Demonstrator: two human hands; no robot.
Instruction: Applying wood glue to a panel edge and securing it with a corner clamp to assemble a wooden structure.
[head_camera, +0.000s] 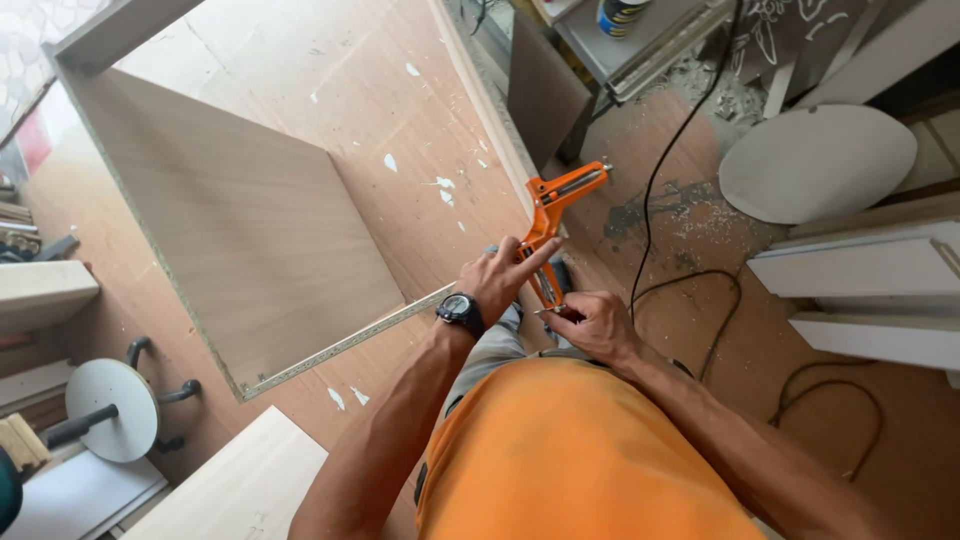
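**Both hands on the orange corner clamp at the panel edge**

While the big wood-grain base panel (400, 130) fills the upper middle of the frame, speckled with white flecks, an upright laminated board (240, 220) stands on it in the left half, its raw chipboard edge running down toward the centre. To the right lies the dusty brown floor (700, 330), with sawdust scattered toward the upper right. A round white disc (815, 162) leans there in the upper right, and stacked white boards (860, 270) sit at the right edge below it. Across the floor a black cable (690, 130) snakes down from the top and loops toward the lower right. At the lower left stands a smaller round grey disc on a dark stand (110, 408).

Now to the action, centre frame! The person, in an orange shirt (570, 460), reaches forward with both arms. Sitting right on the base panel's right edge, just above the hands, is the orange corner clamp (553, 200), its long body angled toward the upper right. The left hand (500, 280), with a black wristwatch (461, 313) on the wrist, rests against the clamp's lower part, fingers loosely spread and the index finger stretched out along the orange body, not closed around it. The right hand (592, 322) is just below and to the right, fingers curled in tight, pinching the clamp's small screw handle (549, 311) between thumb and fingertips.
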